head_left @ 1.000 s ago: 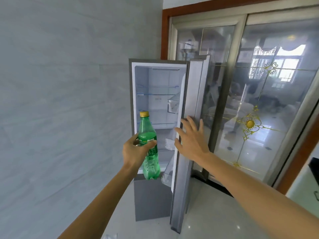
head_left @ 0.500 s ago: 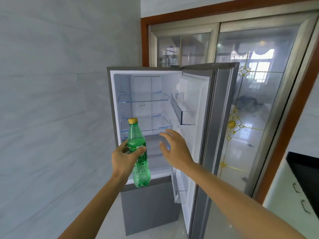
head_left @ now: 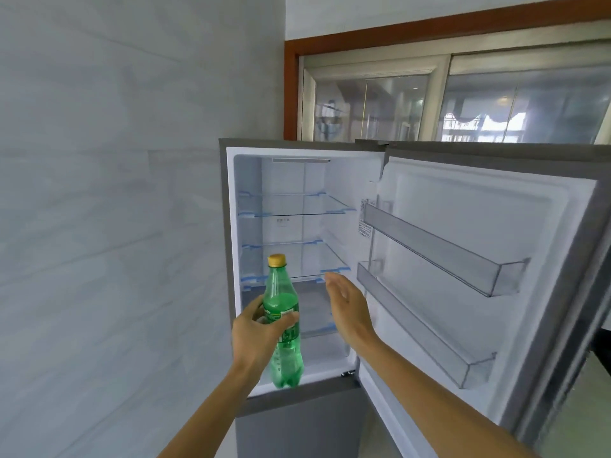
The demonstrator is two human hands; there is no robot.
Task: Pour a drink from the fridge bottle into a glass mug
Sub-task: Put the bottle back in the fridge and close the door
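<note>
Green bottle (head_left: 287, 353), seemingly half-full, in left hand (head_left: 256, 332)

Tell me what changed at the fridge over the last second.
The fridge door swung wide open, showing its inner face. The right hand, which pressed the door's edge a second ago, let go and now hovers open before the shelves. Unchanged: the left hand keeps its grip on the upright green bottle, yellow cap on.

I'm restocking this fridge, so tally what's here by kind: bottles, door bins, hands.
Bottles: 1, the green bottle
Door bins: 2, upper bin and lower bin
Hands: 2, left hand and right hand
Total: 5
</note>
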